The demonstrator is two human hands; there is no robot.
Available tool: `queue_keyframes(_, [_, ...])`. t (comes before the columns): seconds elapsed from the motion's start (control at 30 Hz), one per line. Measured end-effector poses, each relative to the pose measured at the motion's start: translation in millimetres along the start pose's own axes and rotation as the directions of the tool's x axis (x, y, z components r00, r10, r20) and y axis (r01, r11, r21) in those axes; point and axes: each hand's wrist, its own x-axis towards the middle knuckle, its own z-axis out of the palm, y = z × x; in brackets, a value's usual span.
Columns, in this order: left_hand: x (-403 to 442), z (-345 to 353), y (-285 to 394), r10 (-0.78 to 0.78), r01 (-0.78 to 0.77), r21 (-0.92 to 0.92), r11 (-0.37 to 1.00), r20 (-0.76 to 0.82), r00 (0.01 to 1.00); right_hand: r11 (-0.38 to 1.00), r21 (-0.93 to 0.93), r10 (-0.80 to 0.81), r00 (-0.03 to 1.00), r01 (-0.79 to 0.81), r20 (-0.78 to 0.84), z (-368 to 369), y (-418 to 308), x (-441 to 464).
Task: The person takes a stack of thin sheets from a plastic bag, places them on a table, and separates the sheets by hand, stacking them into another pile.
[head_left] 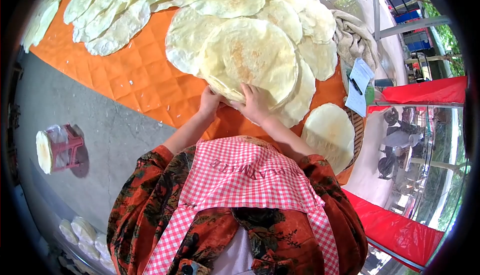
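Observation:
A stack of large, round, thin flatbreads (267, 45) lies in front of me on an orange cloth (145, 82), its top piece browned in the middle. At the stack's near edge, my left hand (211, 104) grips the rim, its fingertips partly hidden by the bread. Close beside it, my right hand (253, 106) has its fingers curled over the same rim, pinching the edge of the flatbreads. Other flatbreads overlap beneath and behind this stack. One more flatbread (328, 135) rests by my right forearm on a woven basket (357, 134).
Rows of overlapping flatbreads (112, 12) cover the far left of the cloth. A crumpled towel (356, 37), a notepad (358, 95) and a black pen (356, 86) lie at the right. On the floor at left is a pink stool (72, 147), with bagged stacks (84, 230) below.

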Motion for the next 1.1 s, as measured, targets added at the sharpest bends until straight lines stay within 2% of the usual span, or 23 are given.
queue_keyframes(0.13, [-4.5,8.8,3.3,0.005,-0.004,0.009,1.0,-0.102,0.995,0.998,-0.039,-0.058,0.996,0.056,-0.065,-1.3,-13.5,-2.7])
queue_keyframes(0.2, [5.2,2.6,-11.2,0.059,-0.057,0.025,0.998,-0.077,0.995,0.995,-0.09,-0.05,0.99,0.038,-0.134,17.9,2.1,-2.3])
queue_keyframes(0.23, [5.6,2.8,-10.5,0.089,-0.087,0.032,0.996,-0.066,0.994,1.0,-0.03,0.006,0.996,-0.009,-0.089,14.9,3.0,1.9])
queue_keyframes(0.3, [5.0,0.8,-9.2,0.035,-0.026,0.091,0.995,-0.095,0.995,0.991,0.084,0.105,0.994,-0.105,0.01,5.1,8.5,12.0])
queue_keyframes(0.33, [5.1,2.1,-6.1,0.011,0.003,0.118,0.993,-0.112,0.994,0.954,-0.008,0.291,0.919,-0.3,0.266,-10.5,35.2,33.7])
queue_keyframes(0.4, [2.4,1.5,-6.7,0.002,0.006,0.065,0.998,-0.115,0.993,0.881,0.173,0.409,0.893,-0.44,0.185,-70.8,79.2,86.2])
queue_keyframes(0.43, [0.6,1.7,-4.6,-0.005,0.012,0.059,0.998,-0.112,0.994,0.872,0.322,0.355,0.929,-0.369,0.106,-133.1,61.2,106.1])
queue_keyframes(0.47, [-0.2,3.7,-1.2,-0.009,0.015,0.053,0.998,-0.105,0.994,0.909,0.15,0.375,0.921,-0.388,0.108,-172.6,82.0,131.3])
queue_keyframes(0.5, [-2.2,6.4,2.1,-0.015,0.022,0.061,0.998,-0.119,0.993,0.964,0.068,0.257,0.966,-0.257,0.001,-209.5,97.1,150.2])
queue_keyframes(0.53, [-4.4,9.0,5.6,-0.019,0.028,0.068,0.997,-0.13,0.991,0.953,0.155,0.267,0.963,-0.258,-0.038,-256.7,52.3,147.3])
queue_keyframes(0.57, [-6.6,11.3,8.1,-0.024,0.035,0.075,0.997,-0.141,0.99,0.959,0.074,0.279,0.959,-0.274,-0.056,-283.5,42.3,152.1])
queue_keyframes(0.6, [-8.2,12.5,10.1,-0.037,0.046,0.064,0.997,-0.134,0.99,0.957,-0.226,0.154,0.979,-0.181,-0.131,-295.8,46.9,155.7])
queue_keyframes(0.67, [-10.6,11.9,13.6,-0.063,0.068,0.041,0.997,-0.125,0.99,0.963,-0.192,0.171,0.979,-0.19,-0.113,-293.4,4.8,134.6])
queue_keyframes(0.73, [-12.7,11.8,14.3,-0.044,0.049,0.053,0.997,-0.106,0.993,0.973,-0.156,0.155,0.983,-0.169,-0.1,-249.0,-5.3,109.2])
queue_keyframes(0.77, [-12.3,11.4,15.3,-0.032,0.037,0.057,0.998,-0.099,0.995,0.99,-0.115,0.056,0.986,-0.075,-0.158,-207.3,1.6,96.2])
queue_keyframes(0.8, [-10.7,8.2,13.0,-0.041,0.05,0.09,0.995,-0.099,0.994,0.962,-0.268,0.021,0.996,-0.042,-0.082,-167.3,2.2,83.1])
queue_keyframes(0.83, [-6.9,3.4,8.9,-0.049,0.061,0.126,0.99,-0.1,0.994,0.981,-0.194,0.007,0.996,-0.024,-0.089,-125.3,-4.9,68.0])
queue_keyframes(0.87, [-3.5,0.7,7.5,-0.054,0.07,0.162,0.984,-0.1,0.994,0.975,-0.219,0.047,0.995,-0.027,0.089,-78.6,10.3,56.0])
queue_keyframes(0.93, [-4.6,3.1,6.0,-0.015,0.022,0.084,0.996,-0.077,0.997,0.98,-0.111,0.183,0.966,-0.165,0.18,-44.9,39.5,62.1])
queue_keyframes(1.0, [-9.2,3.4,5.7,0.001,0.002,0.037,0.999,-0.066,0.998,0.951,-0.038,0.307,0.915,-0.308,0.261,-51.6,64.3,85.6])
queue_keyframes(1.03, [-11.6,4.0,9.3,0.003,-0.001,0.027,1.0,-0.065,0.998,0.925,-0.137,0.378,0.883,-0.354,0.278,-94.0,60.7,111.1])
queue_keyframes(1.07, [-14.7,4.9,9.4,-0.001,0.002,0.02,1.0,-0.057,0.998,0.946,-0.172,0.298,0.944,-0.273,0.139,-137.8,57.3,127.5])
queue_keyframes(1.1, [-12.7,4.5,6.4,-0.006,0.007,0.029,1.0,-0.05,0.999,0.962,-0.121,0.255,0.963,-0.244,0.088,-177.3,74.2,148.9])
